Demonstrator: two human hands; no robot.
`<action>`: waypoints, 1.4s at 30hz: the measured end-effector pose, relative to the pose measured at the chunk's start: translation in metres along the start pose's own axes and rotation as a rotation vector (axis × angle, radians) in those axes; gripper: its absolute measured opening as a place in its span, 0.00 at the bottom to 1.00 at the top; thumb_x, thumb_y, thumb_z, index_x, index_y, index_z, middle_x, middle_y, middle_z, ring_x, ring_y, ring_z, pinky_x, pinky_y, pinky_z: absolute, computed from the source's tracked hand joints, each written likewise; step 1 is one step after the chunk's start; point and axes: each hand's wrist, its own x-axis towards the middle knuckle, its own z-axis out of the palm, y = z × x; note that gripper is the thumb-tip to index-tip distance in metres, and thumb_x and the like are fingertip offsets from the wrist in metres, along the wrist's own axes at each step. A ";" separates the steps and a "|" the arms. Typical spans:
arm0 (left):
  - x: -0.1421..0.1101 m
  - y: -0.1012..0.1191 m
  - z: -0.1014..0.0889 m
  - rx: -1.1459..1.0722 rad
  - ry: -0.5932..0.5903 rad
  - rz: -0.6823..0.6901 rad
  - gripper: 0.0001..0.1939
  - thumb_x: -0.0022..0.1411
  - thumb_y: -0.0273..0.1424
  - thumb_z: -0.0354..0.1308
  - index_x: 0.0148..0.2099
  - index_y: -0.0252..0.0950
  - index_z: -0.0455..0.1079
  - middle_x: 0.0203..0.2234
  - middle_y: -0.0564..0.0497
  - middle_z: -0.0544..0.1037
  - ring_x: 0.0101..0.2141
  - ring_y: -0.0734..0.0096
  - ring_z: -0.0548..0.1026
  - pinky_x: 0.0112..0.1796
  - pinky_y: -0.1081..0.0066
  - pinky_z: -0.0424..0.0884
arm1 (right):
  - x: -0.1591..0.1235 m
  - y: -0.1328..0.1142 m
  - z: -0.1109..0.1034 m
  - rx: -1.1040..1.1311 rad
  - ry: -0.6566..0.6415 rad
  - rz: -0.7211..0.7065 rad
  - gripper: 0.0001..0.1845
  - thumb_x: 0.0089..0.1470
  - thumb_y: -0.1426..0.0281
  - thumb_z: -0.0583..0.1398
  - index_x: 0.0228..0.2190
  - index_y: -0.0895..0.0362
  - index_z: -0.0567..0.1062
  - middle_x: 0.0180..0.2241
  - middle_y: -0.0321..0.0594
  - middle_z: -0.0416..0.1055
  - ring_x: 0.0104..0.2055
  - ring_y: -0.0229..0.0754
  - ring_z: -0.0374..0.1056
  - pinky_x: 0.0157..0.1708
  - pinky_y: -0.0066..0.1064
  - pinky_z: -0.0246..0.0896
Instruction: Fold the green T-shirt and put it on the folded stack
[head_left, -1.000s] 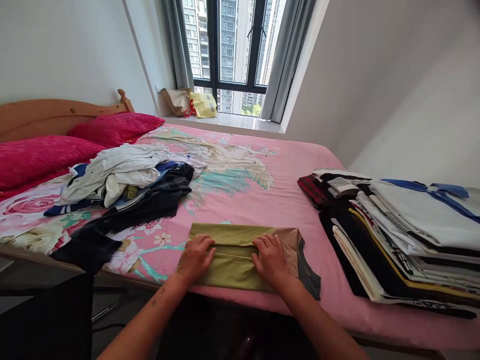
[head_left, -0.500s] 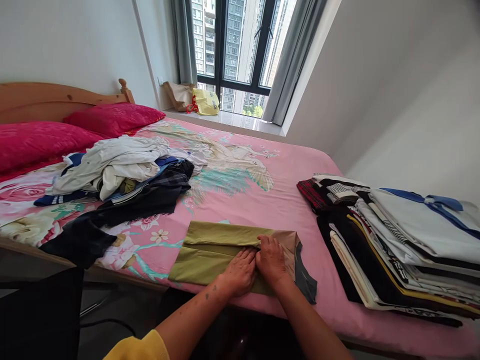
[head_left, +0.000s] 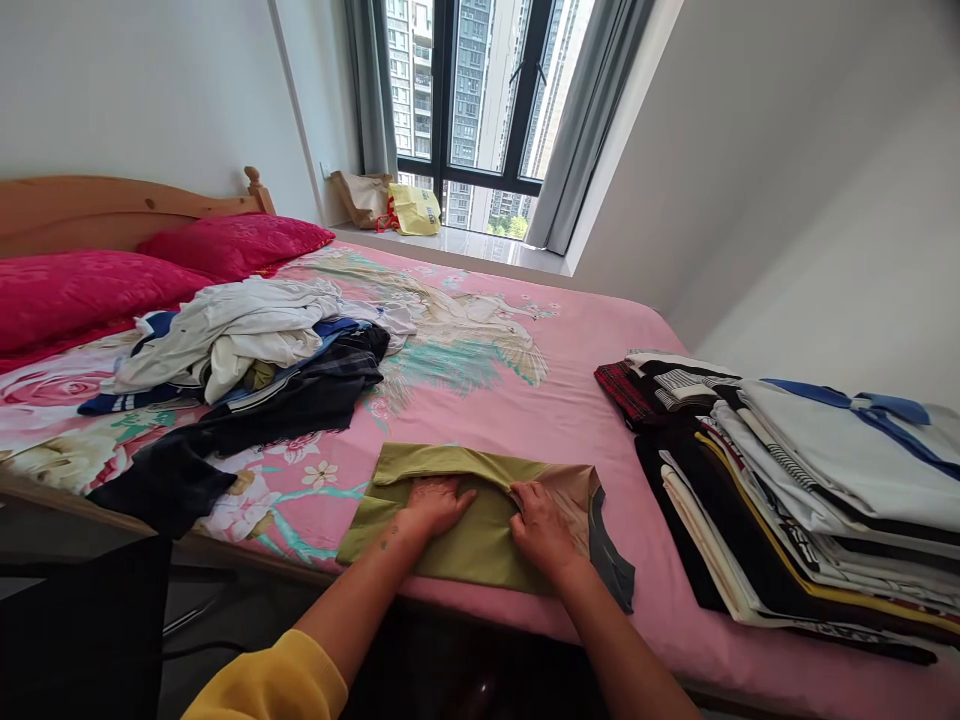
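olive garment [head_left: 480, 535] overlaps open left hand [head_left: 441, 503], right hand [head_left: 541, 525] pinches it, paper bag [head_left: 364, 200] hides its inside.

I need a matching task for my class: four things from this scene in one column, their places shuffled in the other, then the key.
1. left hand
2. loose clothes pile
3. folded stack
4. yellow bag

A. near the red pillows
B. on the windowsill
C. partly under the green garment's flap
D. right side of the bed

Pairs: 1-C, 2-A, 3-D, 4-B
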 end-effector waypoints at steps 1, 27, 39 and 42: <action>-0.004 -0.008 -0.003 0.013 0.002 -0.039 0.30 0.60 0.51 0.41 0.56 0.40 0.65 0.51 0.41 0.72 0.52 0.50 0.67 0.53 0.51 0.54 | 0.000 0.000 -0.001 0.000 -0.005 -0.008 0.23 0.45 0.78 0.51 0.45 0.56 0.69 0.42 0.42 0.66 0.46 0.42 0.61 0.46 0.30 0.54; -0.068 -0.109 -0.006 -0.009 0.183 0.050 0.29 0.63 0.42 0.43 0.65 0.42 0.50 0.64 0.47 0.51 0.63 0.60 0.47 0.59 0.48 0.42 | -0.044 0.008 0.033 -0.148 -0.029 -0.044 0.31 0.59 0.56 0.47 0.61 0.54 0.52 0.63 0.44 0.47 0.65 0.50 0.42 0.60 0.57 0.33; -0.055 -0.112 -0.038 0.039 0.326 0.056 0.15 0.57 0.31 0.52 0.46 0.44 0.73 0.48 0.48 0.73 0.50 0.59 0.66 0.52 0.58 0.57 | -0.095 0.123 -0.004 -0.153 0.517 0.024 0.26 0.58 0.54 0.47 0.44 0.60 0.71 0.47 0.51 0.68 0.53 0.52 0.61 0.52 0.47 0.55; -0.044 -0.102 -0.044 0.057 0.283 0.047 0.13 0.59 0.30 0.48 0.40 0.42 0.74 0.39 0.47 0.76 0.44 0.59 0.69 0.48 0.58 0.58 | -0.107 0.156 -0.001 -0.249 0.544 0.068 0.28 0.58 0.54 0.44 0.41 0.62 0.72 0.43 0.52 0.71 0.49 0.53 0.64 0.50 0.46 0.57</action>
